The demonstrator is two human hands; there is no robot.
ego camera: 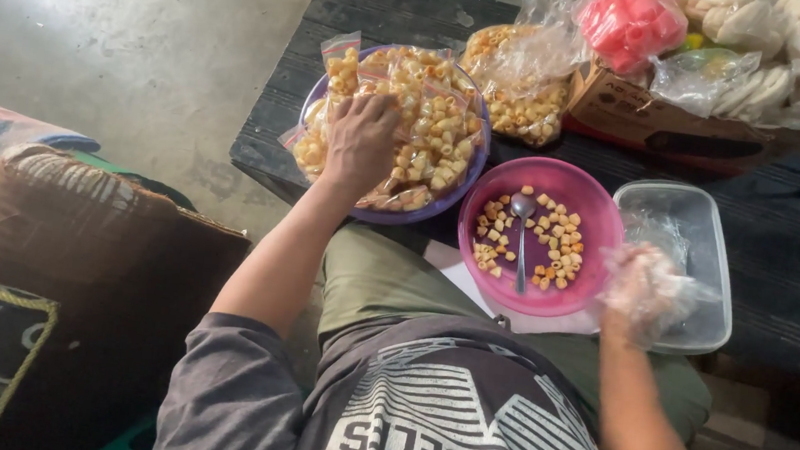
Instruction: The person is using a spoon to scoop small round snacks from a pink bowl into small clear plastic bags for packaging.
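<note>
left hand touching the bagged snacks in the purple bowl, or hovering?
Touching. The head view shows the left hand pressed palm-down on the small snack bags heaped in the purple bowl, fingers sunk among them with no gap.

The left hand (361, 140) rests on snack bags (433, 127) heaped in a purple bowl (391, 217). The right hand (643, 293), apparently in thin clear plastic, is beside a pink bowl (595, 199) with a spoon (521, 228) on the dark bench (341, 17).
</note>
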